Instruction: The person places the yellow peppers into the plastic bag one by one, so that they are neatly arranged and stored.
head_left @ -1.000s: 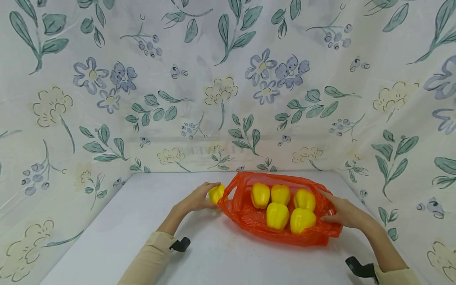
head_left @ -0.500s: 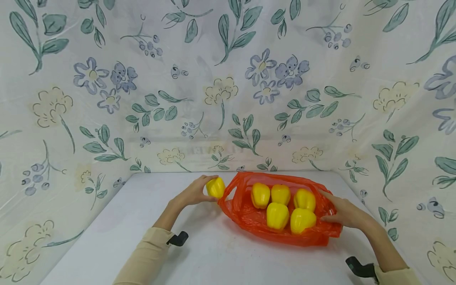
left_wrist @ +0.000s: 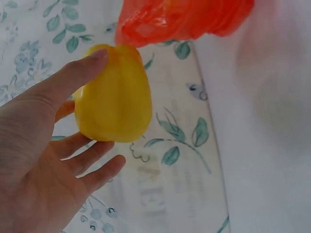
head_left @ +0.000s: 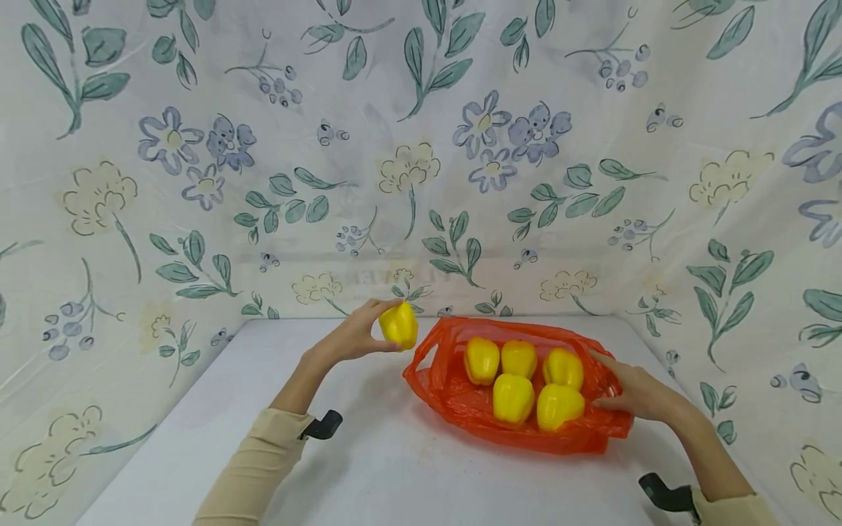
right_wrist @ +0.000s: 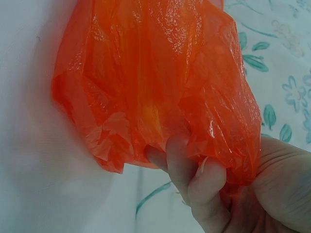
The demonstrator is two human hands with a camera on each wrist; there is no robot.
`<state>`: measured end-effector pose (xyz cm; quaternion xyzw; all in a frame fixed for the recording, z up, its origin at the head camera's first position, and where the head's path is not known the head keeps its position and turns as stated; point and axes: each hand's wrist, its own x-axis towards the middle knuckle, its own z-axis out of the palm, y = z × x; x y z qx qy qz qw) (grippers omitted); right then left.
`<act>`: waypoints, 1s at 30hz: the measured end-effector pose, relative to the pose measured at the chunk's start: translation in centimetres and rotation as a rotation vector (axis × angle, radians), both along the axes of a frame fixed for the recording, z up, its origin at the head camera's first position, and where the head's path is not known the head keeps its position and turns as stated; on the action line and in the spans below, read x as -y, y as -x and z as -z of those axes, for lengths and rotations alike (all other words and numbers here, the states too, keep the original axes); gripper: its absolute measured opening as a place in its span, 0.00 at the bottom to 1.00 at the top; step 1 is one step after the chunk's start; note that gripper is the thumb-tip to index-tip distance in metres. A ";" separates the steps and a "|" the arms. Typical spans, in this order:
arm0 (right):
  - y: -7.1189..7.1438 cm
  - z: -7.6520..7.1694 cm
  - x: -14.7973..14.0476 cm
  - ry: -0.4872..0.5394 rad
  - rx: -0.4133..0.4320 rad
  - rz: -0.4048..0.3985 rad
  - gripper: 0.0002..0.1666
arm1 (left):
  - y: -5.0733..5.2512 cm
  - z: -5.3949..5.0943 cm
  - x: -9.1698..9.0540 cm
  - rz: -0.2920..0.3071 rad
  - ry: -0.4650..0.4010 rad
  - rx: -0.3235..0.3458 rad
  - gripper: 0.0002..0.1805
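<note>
My left hand (head_left: 351, 334) holds a yellow bell pepper (head_left: 399, 326) between thumb and fingertips, lifted above the white table. In the left wrist view the thumb lies across the upper part of the pepper (left_wrist: 114, 97), and the lower fingers spread away from it. To the right lies a red plastic bag (head_left: 460, 416) with its mouth towards the left. Several yellow bell peppers (head_left: 513, 399) rest inside the bag. At the bag's right end my right hand (head_left: 641, 393) grips the thin plastic; in the right wrist view its curled fingers (right_wrist: 209, 182) bunch up the bag.
The white table (head_left: 395, 467) ends at a hanging cloth (head_left: 408, 219) printed with leaves and flowers, which stands behind and at both sides. A black wrist mount (head_left: 322, 425) sits on the left cuff, and another black mount (head_left: 664, 493) on the right.
My left hand has raised the bell pepper from beside the bag's mouth to above the table, drawing back slightly left. The right hand and the bag have stayed in place.
</note>
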<state>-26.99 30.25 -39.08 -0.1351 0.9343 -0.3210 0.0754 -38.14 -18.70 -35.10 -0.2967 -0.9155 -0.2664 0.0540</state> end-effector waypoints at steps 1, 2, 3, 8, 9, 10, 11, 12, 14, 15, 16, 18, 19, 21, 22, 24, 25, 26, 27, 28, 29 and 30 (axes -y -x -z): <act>0.0 0.0 0.0 0.001 0.000 -0.003 0.55 | -0.1 -0.3 -0.2 0.010 0.007 -0.017 0.46; 0.0 0.0 0.0 0.001 0.000 -0.002 0.55 | -0.2 -0.7 -0.4 0.020 0.012 -0.032 0.46; 0.0 0.0 -0.1 0.002 0.000 0.000 0.55 | -0.4 -1.1 -0.7 0.031 0.017 -0.047 0.45; 0.0 0.0 -0.1 -0.001 0.000 0.001 0.55 | -1.7 -2.9 -2.2 0.083 0.036 -0.104 0.45; 0.0 0.0 -0.1 -0.003 0.002 0.004 0.55 | -2.0 -3.2 -2.6 0.097 0.037 -0.114 0.45; 0.0 0.0 -0.1 -0.003 0.001 0.002 0.55 | -2.3 -3.5 -2.9 0.111 0.037 -0.120 0.45; 0.1 0.0 -0.1 -0.002 0.004 0.006 0.55 | -2.7 -3.7 -3.3 0.125 0.037 -0.127 0.45; 0.1 0.0 -0.1 -0.004 0.003 0.003 0.55 | -3.0 -4.0 -3.7 0.141 0.039 -0.135 0.45; 0.1 0.0 -0.1 -0.005 0.001 -0.002 0.55 | -3.6 -4.3 -4.4 0.169 0.046 -0.141 0.45; 0.1 0.0 -0.1 -0.004 0.002 0.000 0.55 | -3.9 -4.4 -4.8 0.189 0.050 -0.146 0.45; 0.0 0.0 -0.1 -0.002 0.002 -0.002 0.55 | -4.2 -4.5 -5.2 0.207 0.054 -0.151 0.45; 0.0 0.1 -0.1 -0.001 0.003 -0.003 0.55 | -4.5 -4.6 -5.9 0.238 0.072 -0.162 0.45; -0.1 0.0 -0.1 0.002 0.005 -0.001 0.55 | -4.7 -4.5 -6.2 0.255 0.075 -0.162 0.45; -0.1 0.0 -0.1 0.004 0.008 0.003 0.55 | -4.9 -4.4 -6.9 0.279 0.090 -0.159 0.44; -0.2 0.0 -0.1 0.002 0.003 -0.004 0.55 | -5.1 -4.3 -7.1 0.286 0.096 -0.151 0.44; -0.1 0.0 -0.1 0.004 0.009 -0.002 0.55 | -5.3 -4.0 -7.7 0.295 0.115 -0.131 0.44; 0.0 0.0 -0.1 0.003 0.008 -0.001 0.55 | -5.3 -3.9 -7.9 0.300 0.121 -0.121 0.44; 0.0 0.0 -0.2 0.003 0.010 0.000 0.55 | -5.4 -3.8 -8.0 0.304 0.135 -0.112 0.44; 0.1 0.0 -0.2 0.003 0.012 0.001 0.55 | -5.4 -3.6 -8.2 0.310 0.141 -0.103 0.44; 0.1 0.0 -0.2 0.004 0.016 0.003 0.55 | -5.5 -3.4 -8.3 0.315 0.150 -0.097 0.45; 0.1 0.1 -0.1 0.004 0.020 0.008 0.55 | -5.5 -3.2 -8.3 0.319 0.157 -0.092 0.45; 0.1 0.1 -0.2 0.000 0.019 0.008 0.55 | -5.5 -3.0 -8.3 0.324 0.163 -0.088 0.45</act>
